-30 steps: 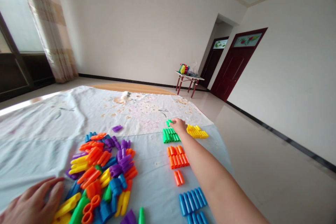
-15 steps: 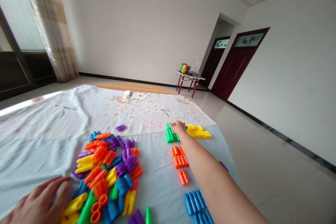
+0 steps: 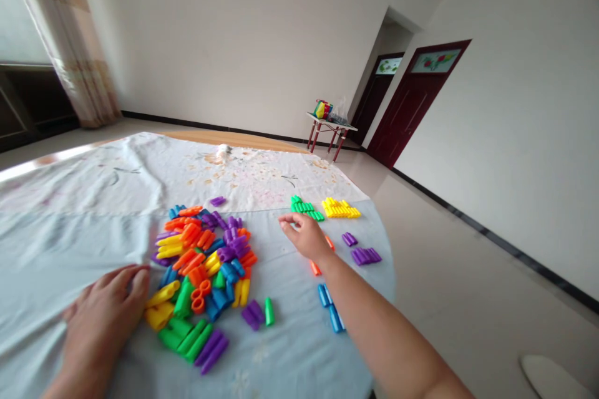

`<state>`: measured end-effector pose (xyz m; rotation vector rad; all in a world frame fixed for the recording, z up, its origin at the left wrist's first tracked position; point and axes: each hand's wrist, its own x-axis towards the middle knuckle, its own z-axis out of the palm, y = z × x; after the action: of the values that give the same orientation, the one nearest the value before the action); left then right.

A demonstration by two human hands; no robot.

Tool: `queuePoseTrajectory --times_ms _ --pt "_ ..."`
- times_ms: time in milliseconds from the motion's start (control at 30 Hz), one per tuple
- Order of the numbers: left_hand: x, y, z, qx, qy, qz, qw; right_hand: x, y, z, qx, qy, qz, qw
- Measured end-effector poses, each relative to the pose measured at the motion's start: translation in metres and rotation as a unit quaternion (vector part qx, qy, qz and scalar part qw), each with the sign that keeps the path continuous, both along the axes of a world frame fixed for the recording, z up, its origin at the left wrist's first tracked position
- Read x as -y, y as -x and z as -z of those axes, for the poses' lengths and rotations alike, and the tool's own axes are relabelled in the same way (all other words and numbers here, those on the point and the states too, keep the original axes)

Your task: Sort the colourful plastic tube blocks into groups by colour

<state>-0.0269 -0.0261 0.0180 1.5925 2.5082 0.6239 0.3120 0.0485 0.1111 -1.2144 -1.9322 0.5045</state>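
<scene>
pale cloth (image 3: 84, 230) underneath; left hand (image 3: 100, 318) flat, empty, touching mixed block pile (image 3: 206, 262); right hand (image 3: 306, 237) loosely open, empty, near green blocks (image 3: 305, 207).

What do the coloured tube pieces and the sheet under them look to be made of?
Coloured tube pieces in the mixed heap: apparently moulded plastic with a smooth, slightly glossy finish, judging by the saturated uniform colours and faint highlights. Pale sheet under them: seemingly thin woven fabric with a matt finish, going by its creases and faded print.

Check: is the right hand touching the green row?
Apart. The head view shows the right hand open and nearer the camera than the green row, with bare cloth visible between the fingertips and the pieces.
</scene>
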Motion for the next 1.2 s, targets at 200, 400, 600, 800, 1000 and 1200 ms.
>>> queuePoseTrajectory --times_ms 200,400,600,800,1000,1200 --pt "0.014 -0.022 -0.03 0.02 0.022 0.008 1.0 0.07 0.016 0.045 0.022 0.036 -0.03 0.999" --pt "0.016 -0.019 -0.024 0.019 0.009 0.025 0.999 0.088 0.01 0.052 0.112 0.084 -0.023 0.99" --pt "0.015 -0.021 -0.022 0.008 0.005 0.014 1.0 0.095 0.009 0.054 0.114 0.127 -0.098 0.98" --pt "0.015 -0.019 -0.021 0.003 0.012 0.016 1.0 0.095 0.021 0.056 0.102 0.045 -0.08 0.991" --pt "0.013 -0.014 -0.019 0.002 0.013 0.018 1.0 0.104 0.039 0.054 0.198 0.009 -0.077 0.977" --pt "0.009 -0.008 -0.013 -0.013 0.03 0.021 0.999 0.105 0.03 0.036 0.165 -0.007 -0.093 0.982"
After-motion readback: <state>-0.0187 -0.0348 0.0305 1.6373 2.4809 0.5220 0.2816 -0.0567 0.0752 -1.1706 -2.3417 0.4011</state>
